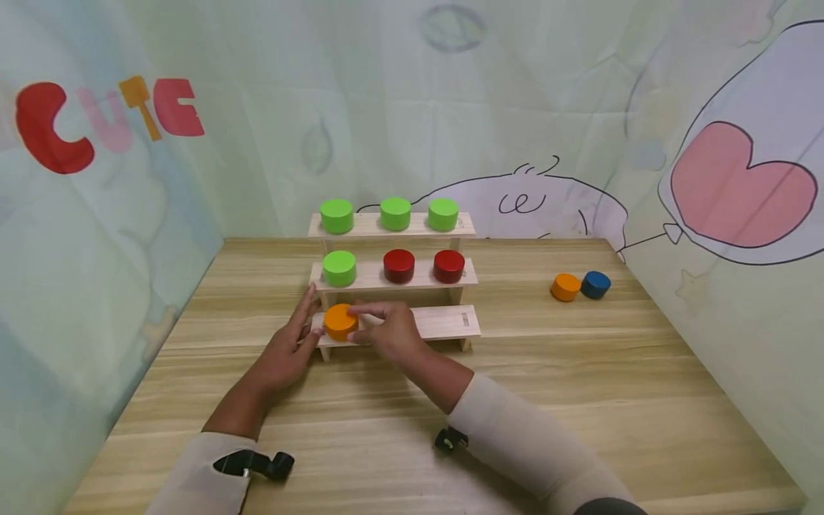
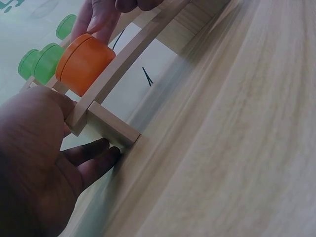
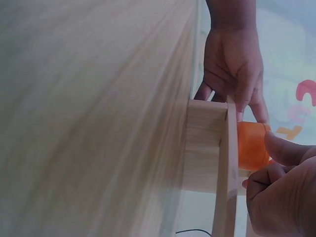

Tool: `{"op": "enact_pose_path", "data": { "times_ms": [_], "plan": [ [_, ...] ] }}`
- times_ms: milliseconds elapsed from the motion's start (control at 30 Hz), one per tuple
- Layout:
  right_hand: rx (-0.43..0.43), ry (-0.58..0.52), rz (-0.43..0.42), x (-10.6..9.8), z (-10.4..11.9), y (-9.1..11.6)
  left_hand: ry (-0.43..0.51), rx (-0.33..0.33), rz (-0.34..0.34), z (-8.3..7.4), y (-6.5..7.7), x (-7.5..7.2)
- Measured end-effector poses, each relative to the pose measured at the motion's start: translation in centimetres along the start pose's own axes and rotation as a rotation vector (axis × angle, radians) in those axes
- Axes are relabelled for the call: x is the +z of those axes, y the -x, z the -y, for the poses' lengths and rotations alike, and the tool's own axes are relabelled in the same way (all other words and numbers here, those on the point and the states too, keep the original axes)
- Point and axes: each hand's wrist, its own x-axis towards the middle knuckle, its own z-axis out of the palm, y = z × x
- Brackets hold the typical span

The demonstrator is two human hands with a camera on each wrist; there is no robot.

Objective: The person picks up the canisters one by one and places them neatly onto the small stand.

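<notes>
A three-tier wooden stand (image 1: 444, 323) stands on the table. On its lowest step, at the left end, sits an orange cylinder (image 1: 340, 322) with a line round its upper edge. My right hand (image 1: 394, 332) pinches this cylinder from the right between thumb and fingers. At the stand's left end is my left hand (image 1: 290, 355), its fingers spread against the end of the lowest step and its leg (image 2: 113, 123). Green cylinders (image 1: 395, 214) fill the top step. The middle step carries a green cylinder (image 1: 339, 268) and two red cylinders (image 1: 399, 266).
To the right on the wooden table (image 1: 553, 400) lie another orange cylinder (image 1: 566, 287) and a blue cylinder (image 1: 595, 285), side by side. A printed cloth backdrop (image 1: 257, 143) hangs close behind the table and along both sides.
</notes>
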Motion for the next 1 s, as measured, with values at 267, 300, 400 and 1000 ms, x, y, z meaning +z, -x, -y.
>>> {"op": "enact_pose_path", "data": {
  "times_ms": [267, 300, 400, 1000],
  "plan": [
    [-0.002, 0.024, 0.004, -2.1, 0.7, 0.7, -0.003, 0.003, -0.007, -0.1, -0.1, 0.0],
    [0.001, 0.028, 0.006, -2.4, 0.8, 0.9, -0.007, 0.003, -0.009, -0.1, -0.1, 0.0],
    [0.007, 0.041, 0.011, -3.5, 1.0, 1.3, -0.012, 0.003, -0.011, 0.0, -0.1, -0.1],
    [0.053, 0.141, 0.071, -11.3, 0.9, 3.8, 0.016, -0.006, 0.005, 0.2, 0.0, 0.0]
  ]
}}
